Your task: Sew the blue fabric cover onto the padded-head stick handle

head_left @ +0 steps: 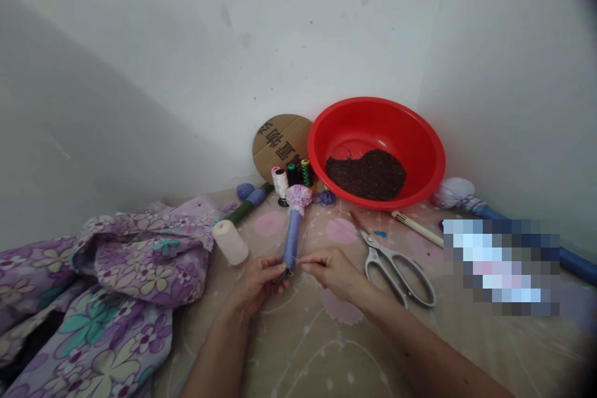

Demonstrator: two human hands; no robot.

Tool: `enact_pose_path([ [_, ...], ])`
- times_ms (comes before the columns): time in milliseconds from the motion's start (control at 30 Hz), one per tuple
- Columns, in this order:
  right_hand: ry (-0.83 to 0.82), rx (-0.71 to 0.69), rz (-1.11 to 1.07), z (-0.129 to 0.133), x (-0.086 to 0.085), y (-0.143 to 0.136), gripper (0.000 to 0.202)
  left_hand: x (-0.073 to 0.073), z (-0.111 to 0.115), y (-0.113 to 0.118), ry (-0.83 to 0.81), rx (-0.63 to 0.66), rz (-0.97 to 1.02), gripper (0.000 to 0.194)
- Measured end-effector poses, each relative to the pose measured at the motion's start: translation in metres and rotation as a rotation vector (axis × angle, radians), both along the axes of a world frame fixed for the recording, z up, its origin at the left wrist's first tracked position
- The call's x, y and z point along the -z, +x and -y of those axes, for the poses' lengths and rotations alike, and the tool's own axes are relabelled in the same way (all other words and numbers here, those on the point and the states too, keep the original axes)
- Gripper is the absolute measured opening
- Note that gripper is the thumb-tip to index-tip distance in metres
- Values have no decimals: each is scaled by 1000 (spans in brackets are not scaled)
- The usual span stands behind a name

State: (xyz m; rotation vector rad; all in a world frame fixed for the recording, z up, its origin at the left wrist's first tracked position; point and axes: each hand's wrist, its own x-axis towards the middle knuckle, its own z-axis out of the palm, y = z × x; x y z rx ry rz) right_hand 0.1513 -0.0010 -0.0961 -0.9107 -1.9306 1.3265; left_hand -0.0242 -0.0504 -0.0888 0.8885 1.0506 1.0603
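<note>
A stick (292, 233) wrapped in blue-purple yarn lies on the table, with a rounded head (299, 197) covered in pink and purple floral cloth at its far end. My left hand (261, 280) is closed round its near end, thumb on top. Beside that end, the thumb and index finger of my right hand (329, 266) are pinched together. A thin strand seems to run from them to the stick, too fine to make out surely. Left of the stick stands a large cone of white thread (231, 242), tilted. Scissors (392, 264) lie open to the right of my right hand.
A red basin (424, 155) holding dark brown grains leans by the wall. Near it are a cardboard disc (280, 143), several thread spools (280, 183) and a green stick (237, 216). Floral fabric (121, 286) is heaped at left. A white-headed blue stick (454, 191) and a blurred-out object lie right.
</note>
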Motion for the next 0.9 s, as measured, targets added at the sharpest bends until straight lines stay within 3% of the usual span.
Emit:
enact_pose_path([
  [333,-39,-68,117,3,-7,2,30,0,0,-2,9,5,-10,23],
  [700,106,-98,174,1,-8,8,32,-5,2,-1,11,14,-18,22],
  [900,103,-123,128,3,-11,8,34,-5,2,-1,17,4,-24,22],
])
